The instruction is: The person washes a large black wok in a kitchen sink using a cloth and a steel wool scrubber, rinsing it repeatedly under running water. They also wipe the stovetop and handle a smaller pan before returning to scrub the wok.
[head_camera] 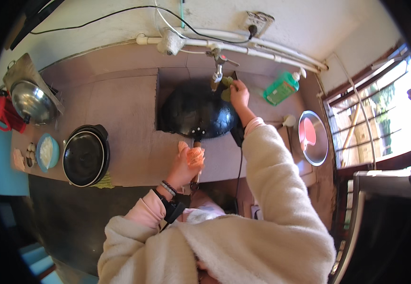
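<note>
A black wok (196,110) lies in the sink recess (166,75) below a metal tap (218,69). Its surface is wet and shiny, and several pale rivets show where the handle joins. My left hand (182,168) is closed around the wok's wooden handle (195,177), with an orange mesh cloth (194,157) bunched in the same grip. At the wok's far right rim, beside the tap, my right hand (240,94) pinches a green cloth (226,93). Part of that cloth is hidden behind the fingers.
Right of the sink are a green pump bottle (281,88) and a metal basin (320,142) holding a pink scoop (307,130). To the left stand a black lidded pot (83,158), a blue bowl (54,156) with white contents and a metal bowl (33,101). A cable (240,167) hangs over the counter's edge.
</note>
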The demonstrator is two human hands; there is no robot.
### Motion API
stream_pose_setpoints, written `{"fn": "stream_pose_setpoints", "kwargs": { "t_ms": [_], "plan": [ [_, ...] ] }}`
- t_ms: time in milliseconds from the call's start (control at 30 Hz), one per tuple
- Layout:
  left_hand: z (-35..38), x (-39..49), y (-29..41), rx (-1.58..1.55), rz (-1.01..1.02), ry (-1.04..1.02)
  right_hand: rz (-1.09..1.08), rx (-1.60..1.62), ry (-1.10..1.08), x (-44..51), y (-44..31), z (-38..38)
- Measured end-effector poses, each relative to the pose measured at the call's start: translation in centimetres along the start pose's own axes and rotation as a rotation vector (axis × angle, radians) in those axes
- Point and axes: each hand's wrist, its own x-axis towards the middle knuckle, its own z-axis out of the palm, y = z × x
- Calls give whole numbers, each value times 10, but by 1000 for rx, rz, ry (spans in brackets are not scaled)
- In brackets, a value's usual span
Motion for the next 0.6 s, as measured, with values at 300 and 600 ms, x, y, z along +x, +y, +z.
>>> {"fn": "stream_pose_setpoints", "kwargs": {
  "t_ms": [300,600],
  "plan": [
    [14,11,-21,-628,-456,-155,-390,27,-534,0,31,57],
    [-9,42,-41,-237,-11,-250,-114,-59,-573,22,26,63]
  ]
}}
